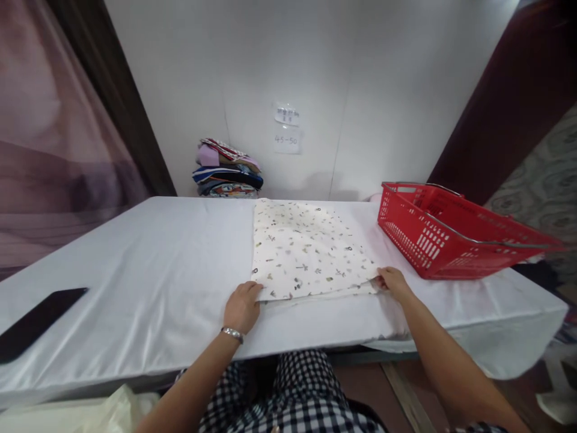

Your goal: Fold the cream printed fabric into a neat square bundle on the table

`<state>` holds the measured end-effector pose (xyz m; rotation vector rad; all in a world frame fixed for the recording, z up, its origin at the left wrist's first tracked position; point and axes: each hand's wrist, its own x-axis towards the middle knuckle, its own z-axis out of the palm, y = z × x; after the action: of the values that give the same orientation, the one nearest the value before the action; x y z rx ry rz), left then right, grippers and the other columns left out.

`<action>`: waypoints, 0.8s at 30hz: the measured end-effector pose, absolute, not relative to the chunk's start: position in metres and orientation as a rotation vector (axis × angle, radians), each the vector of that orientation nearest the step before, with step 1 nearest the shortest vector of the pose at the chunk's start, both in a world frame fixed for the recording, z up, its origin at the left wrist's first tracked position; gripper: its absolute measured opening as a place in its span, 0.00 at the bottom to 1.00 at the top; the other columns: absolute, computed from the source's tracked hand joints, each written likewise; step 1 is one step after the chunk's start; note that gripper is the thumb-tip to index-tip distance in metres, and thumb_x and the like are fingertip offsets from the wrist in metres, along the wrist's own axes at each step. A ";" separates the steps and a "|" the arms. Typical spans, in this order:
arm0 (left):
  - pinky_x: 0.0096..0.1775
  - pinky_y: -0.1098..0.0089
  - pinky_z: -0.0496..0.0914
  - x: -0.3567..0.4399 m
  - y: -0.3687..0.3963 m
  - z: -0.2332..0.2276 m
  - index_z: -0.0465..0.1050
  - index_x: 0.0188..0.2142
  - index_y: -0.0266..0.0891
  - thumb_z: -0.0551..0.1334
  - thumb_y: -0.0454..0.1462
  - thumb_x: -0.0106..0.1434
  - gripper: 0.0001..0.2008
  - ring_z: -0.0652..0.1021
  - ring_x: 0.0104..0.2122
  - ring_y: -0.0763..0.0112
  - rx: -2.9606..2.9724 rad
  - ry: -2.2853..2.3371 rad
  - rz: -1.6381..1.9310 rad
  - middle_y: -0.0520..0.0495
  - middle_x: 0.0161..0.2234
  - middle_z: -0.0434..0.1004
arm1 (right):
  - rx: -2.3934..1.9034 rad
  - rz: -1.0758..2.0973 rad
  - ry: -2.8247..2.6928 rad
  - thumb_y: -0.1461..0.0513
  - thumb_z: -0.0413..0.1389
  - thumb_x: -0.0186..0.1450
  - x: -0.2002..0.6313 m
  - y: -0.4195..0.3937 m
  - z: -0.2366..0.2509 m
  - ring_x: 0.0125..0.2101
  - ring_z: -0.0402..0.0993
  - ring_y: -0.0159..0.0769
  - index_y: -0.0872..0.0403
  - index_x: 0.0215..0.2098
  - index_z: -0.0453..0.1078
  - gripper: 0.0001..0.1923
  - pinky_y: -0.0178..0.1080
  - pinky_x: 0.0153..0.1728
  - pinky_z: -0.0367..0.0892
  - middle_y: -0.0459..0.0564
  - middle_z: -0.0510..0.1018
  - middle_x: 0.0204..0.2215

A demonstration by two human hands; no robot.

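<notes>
Pinching its near edge, two hands hold one printed cloth (306, 249) flat on the white-covered table (180, 252), in the head view. The left hand (242, 308) is nearly closed, its fingertips on the near left corner. The right hand (393, 281) has its thumb and fingers closed on the near right corner. A bit of a lower layer peeks out along that edge. I think this step is making the edges neat, and the next move calls for a soft grip with both corners level. I count one red basket (464, 255) at the right, one black phone (40, 322) at the left, one pile of folded cloths (229, 171) by the wall (383, 108), and one silver bracelet (233, 334). I can't count the pile's layers.
</notes>
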<state>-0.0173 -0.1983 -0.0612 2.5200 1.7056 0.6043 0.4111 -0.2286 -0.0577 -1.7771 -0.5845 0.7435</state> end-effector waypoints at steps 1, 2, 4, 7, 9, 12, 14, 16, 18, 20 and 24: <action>0.46 0.64 0.66 -0.019 -0.197 -0.062 0.73 0.42 0.42 0.54 0.25 0.51 0.20 0.70 0.45 0.62 2.522 1.707 0.621 0.45 0.44 0.72 | -1.790 0.750 -0.594 0.65 0.56 0.51 0.411 -0.231 -0.063 0.09 0.60 0.29 0.55 0.17 0.62 0.08 0.30 0.10 0.53 0.45 0.69 0.10; 0.47 0.64 0.67 -0.021 -0.197 -0.062 0.73 0.41 0.42 0.54 0.26 0.51 0.19 0.70 0.45 0.62 2.520 1.710 0.640 0.46 0.44 0.72 | -1.799 0.755 -0.608 0.65 0.57 0.51 0.411 -0.231 -0.064 0.09 0.60 0.28 0.55 0.17 0.63 0.08 0.30 0.10 0.52 0.46 0.69 0.10; 0.46 0.65 0.68 -0.022 -0.196 -0.061 0.73 0.41 0.43 0.55 0.28 0.53 0.17 0.70 0.45 0.63 2.501 1.733 0.677 0.47 0.44 0.72 | -1.803 0.754 -0.635 0.65 0.57 0.51 0.412 -0.229 -0.060 0.08 0.59 0.27 0.55 0.17 0.63 0.08 0.30 0.10 0.51 0.45 0.69 0.10; 0.42 0.65 0.69 -0.020 -0.198 -0.059 0.71 0.43 0.43 0.55 0.32 0.56 0.15 0.70 0.45 0.62 2.426 1.819 0.704 0.45 0.46 0.70 | -1.736 0.717 -0.680 0.62 0.57 0.52 0.416 -0.224 -0.046 0.10 0.60 0.26 0.55 0.18 0.63 0.09 0.29 0.11 0.52 0.44 0.69 0.11; 0.39 0.66 0.70 -0.019 -0.200 -0.059 0.68 0.46 0.42 0.55 0.36 0.58 0.15 0.71 0.45 0.61 2.357 1.885 0.698 0.44 0.48 0.68 | -1.642 0.668 -0.715 0.59 0.56 0.55 0.419 -0.224 -0.040 0.12 0.62 0.25 0.55 0.20 0.63 0.10 0.28 0.12 0.52 0.44 0.71 0.14; 0.33 0.65 0.71 -0.016 -0.199 -0.063 0.65 0.47 0.40 0.55 0.41 0.58 0.17 0.73 0.41 0.61 2.236 1.956 0.667 0.42 0.47 0.66 | -1.681 0.660 -0.720 0.59 0.56 0.54 0.422 -0.229 -0.040 0.11 0.61 0.25 0.55 0.20 0.62 0.10 0.28 0.12 0.51 0.45 0.71 0.14; 0.33 0.66 0.71 -0.015 -0.196 -0.065 0.65 0.45 0.39 0.55 0.39 0.58 0.15 0.74 0.37 0.64 2.168 1.938 0.680 0.43 0.45 0.67 | -1.784 0.677 -0.705 0.61 0.57 0.53 0.424 -0.233 -0.044 0.10 0.60 0.25 0.55 0.19 0.62 0.10 0.29 0.12 0.51 0.45 0.70 0.13; 0.37 0.67 0.70 -0.014 -0.193 -0.064 0.66 0.41 0.38 0.56 0.35 0.56 0.12 0.74 0.35 0.67 2.151 1.851 0.759 0.44 0.41 0.68 | -1.829 0.654 -0.712 0.61 0.56 0.54 0.426 -0.236 -0.046 0.10 0.59 0.25 0.55 0.19 0.61 0.09 0.29 0.12 0.51 0.45 0.70 0.13; 0.40 0.68 0.70 -0.014 -0.192 -0.058 0.66 0.39 0.38 0.55 0.31 0.54 0.11 0.73 0.36 0.67 2.190 1.761 0.903 0.45 0.38 0.67 | -1.863 0.604 -0.733 0.60 0.53 0.57 0.429 -0.238 -0.047 0.11 0.60 0.25 0.55 0.21 0.62 0.08 0.29 0.13 0.52 0.45 0.71 0.15; 0.40 0.68 0.69 -0.015 -0.192 -0.048 0.66 0.40 0.39 0.54 0.31 0.54 0.12 0.72 0.38 0.66 2.257 1.738 1.031 0.46 0.40 0.67 | -1.917 0.555 -0.763 0.59 0.49 0.59 0.432 -0.241 -0.048 0.13 0.61 0.25 0.55 0.24 0.62 0.09 0.29 0.15 0.52 0.45 0.72 0.17; 0.31 0.68 0.68 -0.021 -0.196 -0.041 0.66 0.43 0.42 0.53 0.32 0.56 0.15 0.73 0.39 0.64 2.423 1.801 0.828 0.46 0.47 0.65 | -2.120 0.526 -0.874 0.61 0.50 0.57 0.431 -0.253 -0.060 0.13 0.61 0.27 0.55 0.21 0.63 0.09 0.31 0.18 0.53 0.43 0.68 0.12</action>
<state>-0.0210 -0.1958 -0.0406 2.4227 1.8008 0.8277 0.4313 -0.2534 -0.0604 -2.1201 -0.8740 0.5262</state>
